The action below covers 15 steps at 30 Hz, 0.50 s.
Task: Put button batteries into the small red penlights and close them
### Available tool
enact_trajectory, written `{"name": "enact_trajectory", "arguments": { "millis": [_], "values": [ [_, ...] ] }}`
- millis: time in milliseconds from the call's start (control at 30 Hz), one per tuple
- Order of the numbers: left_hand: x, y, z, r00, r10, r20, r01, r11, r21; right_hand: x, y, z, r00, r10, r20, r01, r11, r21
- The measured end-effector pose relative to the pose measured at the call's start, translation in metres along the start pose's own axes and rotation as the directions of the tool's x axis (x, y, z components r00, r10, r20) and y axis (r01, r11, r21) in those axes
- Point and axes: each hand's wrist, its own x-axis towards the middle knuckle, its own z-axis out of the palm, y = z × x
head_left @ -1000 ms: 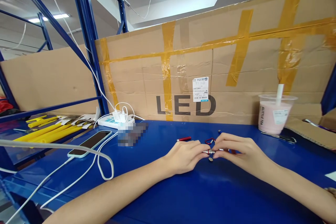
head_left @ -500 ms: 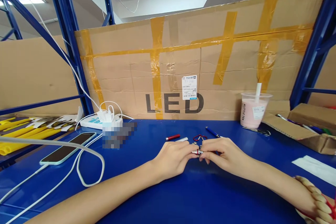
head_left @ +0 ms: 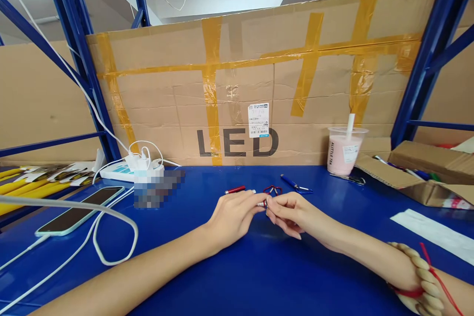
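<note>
Blue tabletop (head_left: 229, 276) (rather glossy) with phone (head_left: 81, 211), power strip (head_left: 117, 173), red tube (head_left: 235, 190), white sheet (head_left: 433, 233), cardboard box (head_left: 425, 192).

Left hand (head_left: 232, 217): bare over the fingers, back and wrist. Left forearm (head_left: 148, 272) behind the hand also bare, out to the frame edge; outline slender, widening gradually away from the hand.

Right hand (head_left: 292, 212): bare over the fingers, back and wrist. One bracelet (head_left: 425, 276) on the forearm, well back from the hand. Thick, beige, plump rounded segments packed in a row, rope-like; beads or braid, cannot tell. Red cord (head_left: 411, 293) shows against the arm on the bracelet's hand side; small red knot (head_left: 431, 270) on the bracelet's far side, one short end pointing up, a longer strand running back, away from the hand
</note>
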Motion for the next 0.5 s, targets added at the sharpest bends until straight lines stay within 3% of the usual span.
{"name": "enact_trajectory", "arguments": {
  "millis": [133, 200, 367, 500],
  "values": [
    [0.001, -0.002, 0.0, 0.995, -0.087, 0.051, 0.089, 0.995, -0.05, 0.002, 0.003, 0.002, 0.998, 0.054, -0.018, -0.05, 0.987, 0.15],
    [0.001, -0.002, 0.0, 0.99, -0.118, 0.073, 0.122, 0.991, -0.05, 0.002, 0.003, 0.002, 0.998, 0.054, -0.021, -0.05, 0.988, 0.148],
    [0.002, 0.0, 0.002, 0.965, -0.222, 0.137, 0.23, 0.972, -0.044, 0.006, 0.006, -0.001, 0.982, -0.068, -0.176, 0.048, 0.992, -0.116],
    [0.002, 0.0, 0.003, 0.958, -0.246, 0.15, 0.247, 0.969, 0.013, 0.009, 0.013, -0.005, 0.93, -0.182, -0.319, 0.065, 0.937, -0.342]
  ]
}}
